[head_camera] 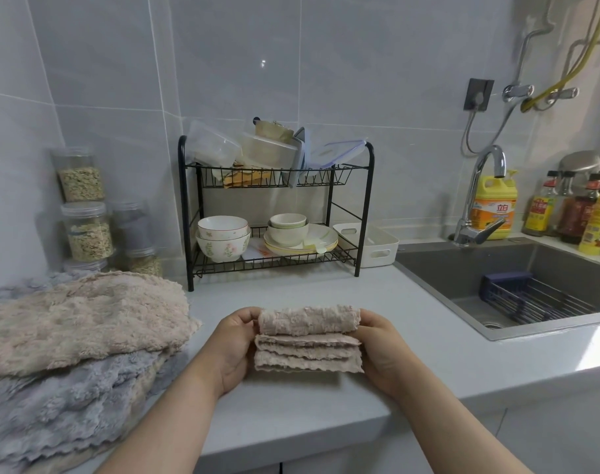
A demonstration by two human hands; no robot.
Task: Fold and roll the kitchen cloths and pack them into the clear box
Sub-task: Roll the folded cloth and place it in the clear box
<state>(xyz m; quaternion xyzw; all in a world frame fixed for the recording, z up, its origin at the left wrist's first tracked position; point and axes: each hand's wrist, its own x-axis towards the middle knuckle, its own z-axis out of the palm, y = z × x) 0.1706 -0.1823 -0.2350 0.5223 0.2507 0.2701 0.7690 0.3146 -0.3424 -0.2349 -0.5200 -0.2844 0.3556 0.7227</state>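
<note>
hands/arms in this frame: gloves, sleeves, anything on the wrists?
Both the left hand and the right hand are bare: no gloves, and no rings, watch or bands on the parts that show. Both forearms are uncovered down to the bottom edge of the frame, with no sleeve in view. No markings or cables on either.

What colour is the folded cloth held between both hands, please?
Beige, a pale pinkish tan: the folded cloth shows best in the head view.

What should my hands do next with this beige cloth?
Probably keep rolling it toward you: both hands, left hand and right hand, grip the ends of the beige cloth, whose far part is rolled while folded layers remain flat.
</note>
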